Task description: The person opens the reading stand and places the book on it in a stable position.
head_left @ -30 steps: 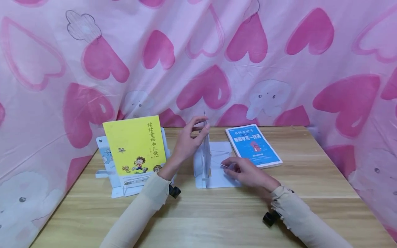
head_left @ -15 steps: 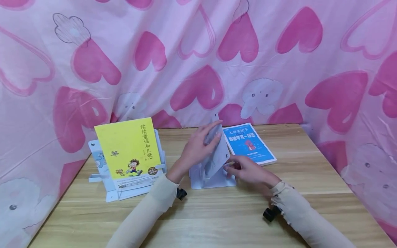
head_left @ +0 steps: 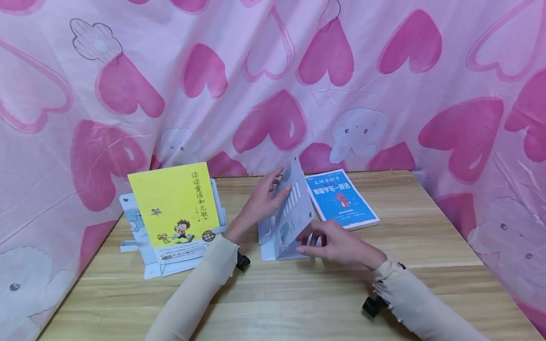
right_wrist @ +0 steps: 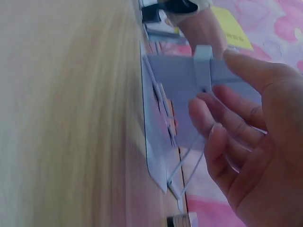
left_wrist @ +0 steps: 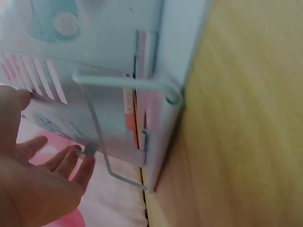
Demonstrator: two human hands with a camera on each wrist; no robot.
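In the middle of the table stands a pale blue metal bookstand (head_left: 294,208) with a slotted, cartoon-printed back panel, turned at an angle and leaning back above its flat base. My left hand (head_left: 260,199) is at the panel's left side, its thumb on the front by the slots. In the left wrist view its fingers (left_wrist: 61,163) reach past the panel edge near a small side tab. My right hand (head_left: 337,241) is at the lower right, its loosely bent fingers (right_wrist: 215,146) beside the wire support (right_wrist: 191,163) behind the panel, thumb apart from them.
On the left, a second bookstand (head_left: 141,232) bears a yellow book (head_left: 170,203). A blue book (head_left: 345,201) lies flat behind my right hand. The wooden table (head_left: 264,303) ends at a pink heart-patterned curtain (head_left: 192,23).
The bookstand's panel has swung from edge-on to show its slotted front and tilts back. My left hand has loosened around its edge. My right fingers no longer visibly pinch the wire support.
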